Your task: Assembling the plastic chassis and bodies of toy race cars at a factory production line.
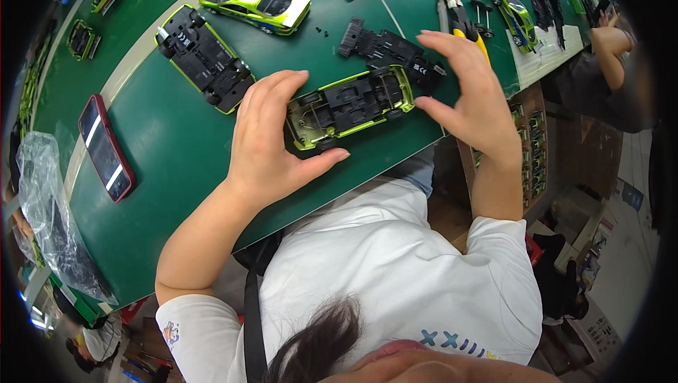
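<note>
Upturned green toy car lay on green bench w/ left hand cupping its rear, grip half-open, and right hand spread open just off its nose, holding nothing; prob. chassis-fitting step, needing black chassis part just beyond car.

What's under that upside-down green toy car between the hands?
The upturned green toy car lies on the green mat, left hand at one end, right hand at the other. Its black underside faces up. The roof side is hidden.
</note>
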Available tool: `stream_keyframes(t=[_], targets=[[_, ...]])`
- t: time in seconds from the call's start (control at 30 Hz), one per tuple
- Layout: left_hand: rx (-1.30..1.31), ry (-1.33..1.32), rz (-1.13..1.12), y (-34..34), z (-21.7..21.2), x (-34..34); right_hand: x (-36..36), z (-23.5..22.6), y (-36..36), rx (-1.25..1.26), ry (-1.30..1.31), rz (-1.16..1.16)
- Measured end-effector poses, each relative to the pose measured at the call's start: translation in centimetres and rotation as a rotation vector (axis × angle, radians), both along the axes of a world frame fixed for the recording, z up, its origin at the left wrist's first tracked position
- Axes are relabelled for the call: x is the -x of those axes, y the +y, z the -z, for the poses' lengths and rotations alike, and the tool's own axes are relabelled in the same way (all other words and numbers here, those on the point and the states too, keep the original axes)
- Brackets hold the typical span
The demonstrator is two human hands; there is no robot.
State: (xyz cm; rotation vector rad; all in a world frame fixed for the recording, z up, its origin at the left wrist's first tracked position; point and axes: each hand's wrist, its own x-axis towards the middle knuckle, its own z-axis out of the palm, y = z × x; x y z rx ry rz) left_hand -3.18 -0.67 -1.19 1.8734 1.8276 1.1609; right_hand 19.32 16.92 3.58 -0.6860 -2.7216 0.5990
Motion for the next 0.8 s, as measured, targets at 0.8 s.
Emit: stream_keyframes(t=[0.8], targets=[[0.064,-0.075,-0.037,-0.2,-0.2,-0.3,-1.0,0.8,-0.2,-0.019,0.235,0.250]])
